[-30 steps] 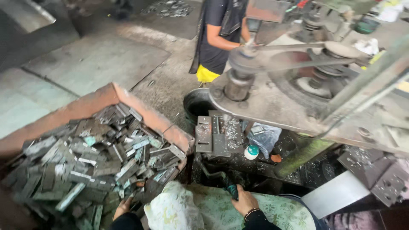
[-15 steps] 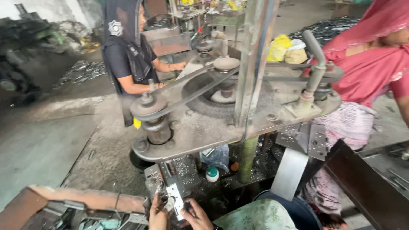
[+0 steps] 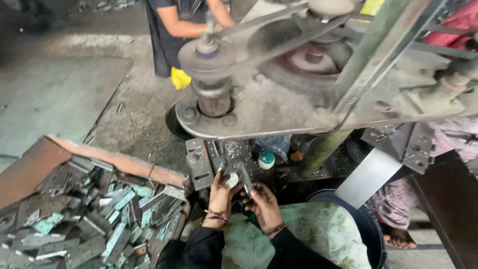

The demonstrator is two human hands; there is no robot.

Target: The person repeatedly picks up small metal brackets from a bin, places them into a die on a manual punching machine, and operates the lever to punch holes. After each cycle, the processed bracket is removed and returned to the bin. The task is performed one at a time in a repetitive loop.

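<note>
At far left, a rust-brown metal bin (image 3: 114, 160) holds a heap of flat grey and pale-green perforated metal strips (image 3: 94, 214). Just right of the bin, the worker's left hand (image 3: 220, 192) is raised with its fingers curled around a small pale lump (image 3: 232, 180); a beaded bracelet sits at the wrist. Beside it, the right hand (image 3: 264, 201) pinches a narrow flat grey metal plate (image 3: 245, 177) between thumb and fingertips, the plate standing nearly upright between the two hands. Both hands are close together, in front of a dark slotted steel die block (image 3: 199, 162) mounted beneath the press. Above these, a large grey belt-driven metal press (image 3: 279, 107) spans the view, with a cylindrical pulley (image 3: 206, 60) at its left end. A small white bottle with green cap (image 3: 267, 159) stands behind the hands. A dark blue round tub (image 3: 371, 226) sits at lower right. A second person in a dark shirt (image 3: 172, 30) stands behind the press.
</note>
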